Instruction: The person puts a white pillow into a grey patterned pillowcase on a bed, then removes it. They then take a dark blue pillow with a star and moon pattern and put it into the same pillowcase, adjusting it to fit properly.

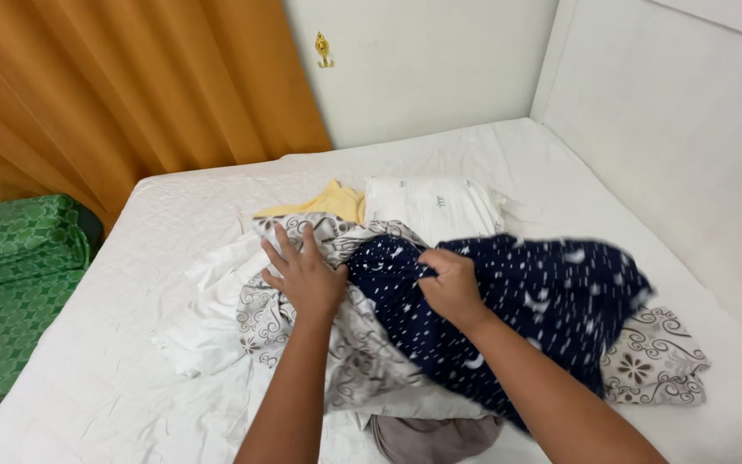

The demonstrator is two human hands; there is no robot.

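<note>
Seen from above, a person's right hand (pixel 450 283) pinches a fistful of a navy cloth with white specks (pixel 551 301), fingers closed tight on it, atop a heap of laundry on a white mattress (pixel 113 378). Beside it, the left hand (pixel 304 273) lies spread and flat, gripping nothing, on a grey swirl-patterned cloth (pixel 345 344). Folded yellow (pixel 328 203) and white (pixel 427 206) pieces lie behind.

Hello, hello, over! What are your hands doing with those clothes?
Left hand flat on the grey swirl-patterned cloth. Right hand gripping the navy blue white-speckled fabric. Both on the clothes pile on the white bed sheet.
</note>
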